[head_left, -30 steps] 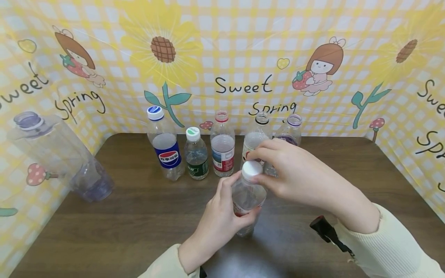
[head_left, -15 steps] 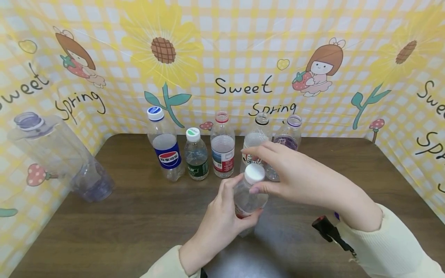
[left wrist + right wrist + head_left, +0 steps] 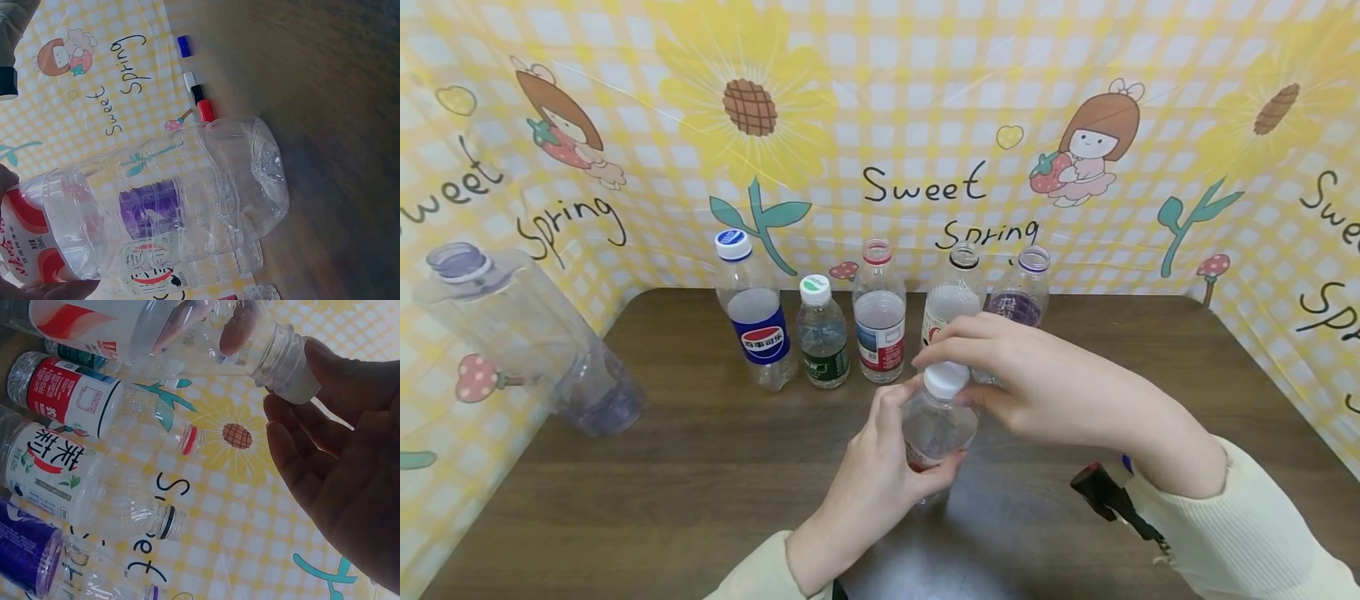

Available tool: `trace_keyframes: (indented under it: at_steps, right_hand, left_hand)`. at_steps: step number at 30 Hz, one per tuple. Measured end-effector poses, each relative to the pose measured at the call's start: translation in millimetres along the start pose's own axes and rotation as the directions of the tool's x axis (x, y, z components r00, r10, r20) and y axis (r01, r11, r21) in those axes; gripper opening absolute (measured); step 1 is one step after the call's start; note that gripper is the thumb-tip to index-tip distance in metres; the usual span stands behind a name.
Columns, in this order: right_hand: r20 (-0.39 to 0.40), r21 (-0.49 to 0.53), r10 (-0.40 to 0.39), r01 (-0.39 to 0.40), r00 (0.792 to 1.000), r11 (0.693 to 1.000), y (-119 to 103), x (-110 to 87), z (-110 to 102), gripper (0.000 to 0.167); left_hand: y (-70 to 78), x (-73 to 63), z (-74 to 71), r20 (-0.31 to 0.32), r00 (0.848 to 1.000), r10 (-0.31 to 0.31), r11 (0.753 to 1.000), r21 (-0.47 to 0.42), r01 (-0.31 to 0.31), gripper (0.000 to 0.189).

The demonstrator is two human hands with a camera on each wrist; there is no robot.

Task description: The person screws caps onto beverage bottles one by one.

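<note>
1. Head view: a yellow-and-white checked cloth [image 3: 887,92], printed with sunflowers and "Sweet Spring", hangs behind and at both sides.
2. Before it lies a dark brown wood-grain table [image 3: 700,483].
3. At far left stands a big purple-tinted plastic bottle [image 3: 520,333], its mouth uncapped.
4. Near the back stand a blue-labelled clear bottle [image 3: 762,337], a red-and-white-labelled clear bottle [image 3: 880,329], a white-labelled clear bottle [image 3: 950,308] and a purple-labelled clear bottle [image 3: 1018,305]; the first is capped, the others open.
5. In front of this row is a clear plastic bottle with a red-and-white wrap [image 3: 938,427], grasped round its body by the left hand [image 3: 880,467]; whether its base touches the table, I cannot tell.
6. A small green-labelled bottle [image 3: 824,346] with a white lid stands second in the row.
7. The right hand [image 3: 1022,379] pinches a round white plastic cap [image 3: 946,381] between thumb and fingers, at the held bottle's neck.
8. Left wrist view: small blue [image 3: 184,46], white [image 3: 189,81], black [image 3: 198,95] and red pieces [image 3: 205,111] lie near the cloth.
</note>
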State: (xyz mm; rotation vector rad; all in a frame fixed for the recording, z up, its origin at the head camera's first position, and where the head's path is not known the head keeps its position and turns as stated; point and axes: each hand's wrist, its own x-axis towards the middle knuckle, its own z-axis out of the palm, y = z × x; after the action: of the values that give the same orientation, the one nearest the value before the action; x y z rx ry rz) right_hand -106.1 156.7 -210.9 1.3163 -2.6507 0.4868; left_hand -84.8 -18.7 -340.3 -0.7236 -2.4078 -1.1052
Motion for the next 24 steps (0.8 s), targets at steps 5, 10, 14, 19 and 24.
trace_keyframes:
  at_steps: [5, 10, 14, 19, 24]
  right_hand:
    - [-0.018, -0.002, -0.007, 0.007, 1.0, 1.0, 0.6, 1.5, 1.5, 0.035]
    - [-0.028, -0.035, -0.011, 0.01, 1.0, 0.999, 0.4, 1.3, 2.3, 0.034]
    - [-0.039, -0.062, -0.009, 0.007, 0.999, 0.998, -0.8, 1.5, 2.9, 0.033]
    - [-0.074, -0.079, -0.019, 0.013, 0.997, 0.997, -1.7, 2.4, 5.4, 0.03]
    - [-0.106, -0.091, -0.023, 0.014, 0.994, 0.996, -3.2, 3.3, 8.6, 0.03]
  left_hand:
    - [-0.3, -0.6, 0.8, -0.006, 1.0, -0.004, 1.0, 0.002, 0.004, 0.077]
    - [1.5, -0.1, -0.2, 0.013, 0.999, -0.038, 0.999, -0.023, 0.038, 0.077]
    - [2.9, 0.0, -0.7, 0.018, 0.999, -0.048, 0.998, -0.033, 0.048, 0.077]
    - [2.6, -0.9, 0.8, -0.023, 1.0, -0.02, 1.0, -0.003, 0.02, 0.077]
    - [2.0, -0.5, 2.5, -0.065, 0.998, -0.001, 1.0, 0.028, 0.002, 0.078]
